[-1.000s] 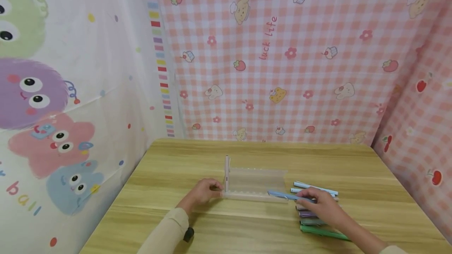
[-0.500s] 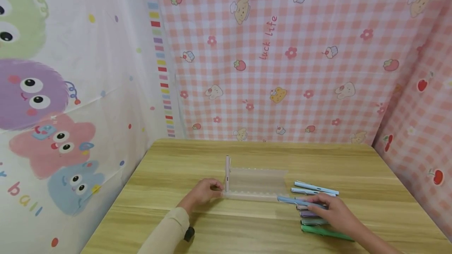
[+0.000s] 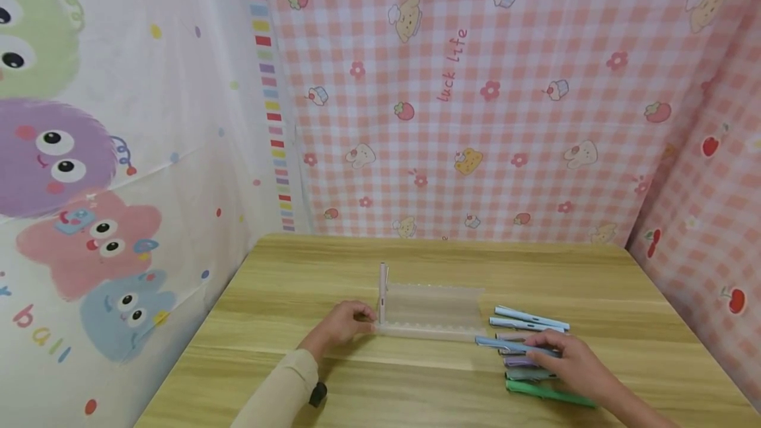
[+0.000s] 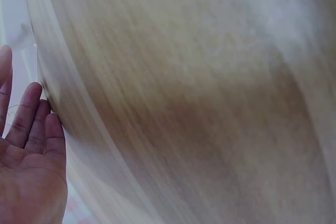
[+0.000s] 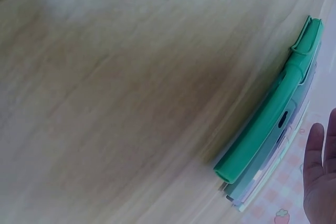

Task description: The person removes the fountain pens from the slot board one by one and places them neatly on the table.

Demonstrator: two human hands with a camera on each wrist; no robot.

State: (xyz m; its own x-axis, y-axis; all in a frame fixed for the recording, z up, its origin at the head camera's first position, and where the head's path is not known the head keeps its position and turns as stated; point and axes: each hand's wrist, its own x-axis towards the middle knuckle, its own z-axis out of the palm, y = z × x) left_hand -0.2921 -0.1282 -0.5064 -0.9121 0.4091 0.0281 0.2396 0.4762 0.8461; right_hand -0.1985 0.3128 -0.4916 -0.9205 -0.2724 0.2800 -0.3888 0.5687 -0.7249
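In the head view, a clear plastic pen rack with a notched edge lies at mid-table. A pale pink pen stands upright at its left end. My left hand pinches that end between thumb and forefinger; the left wrist view shows its other fingers fairly straight. My right hand pinches a blue clip pen over a row of pens, its tip end near the rack's right end. Below it lie a purple pen, a grey-green pen and a green pen.
Two light blue pens lie at the far side of the row. A black object sits by the left sleeve. The wooden table backs onto a pink checked cloth, with a white printed cloth at left.
My right hand has drawn the blue pen rightward and slightly nearer, from over the rack's right end to over the row of pens. My left hand and the upright pen have stayed put.
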